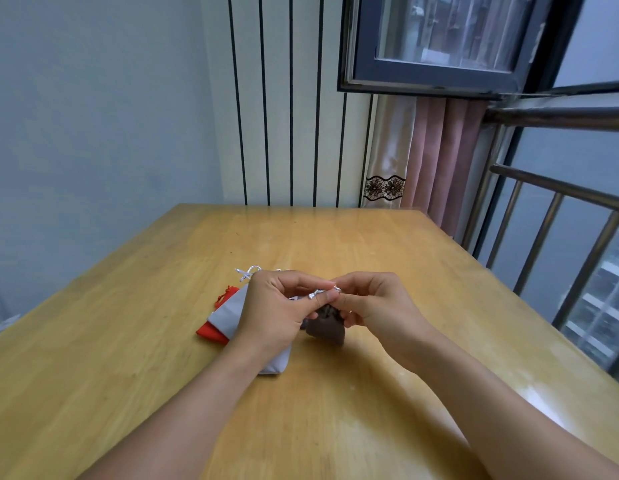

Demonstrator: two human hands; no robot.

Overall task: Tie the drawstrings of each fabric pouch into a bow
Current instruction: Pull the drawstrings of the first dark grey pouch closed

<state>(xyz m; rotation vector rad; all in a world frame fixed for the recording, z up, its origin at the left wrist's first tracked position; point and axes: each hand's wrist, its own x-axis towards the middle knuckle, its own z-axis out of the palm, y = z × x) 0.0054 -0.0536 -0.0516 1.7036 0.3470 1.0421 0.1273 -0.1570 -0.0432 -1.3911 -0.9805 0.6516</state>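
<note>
A small dark brown pouch (326, 328) hangs just above the wooden table (336, 244), its gathered mouth up between my hands. My left hand (277, 306) and my right hand (367, 299) both pinch its silver drawstrings (322, 293) with their fingertips close together. A grey pouch (232, 311) lies flat under my left wrist, with its silver cord (247, 273) tied at the far end. Under the grey one lies a red pouch (211, 332), its red cord (225, 293) poking out to the left.
The table's right edge runs along a metal railing (550, 216) by a window. A curtain (426, 157) hangs behind the far right corner, and striped wall panels (290, 116) stand beyond the far edge.
</note>
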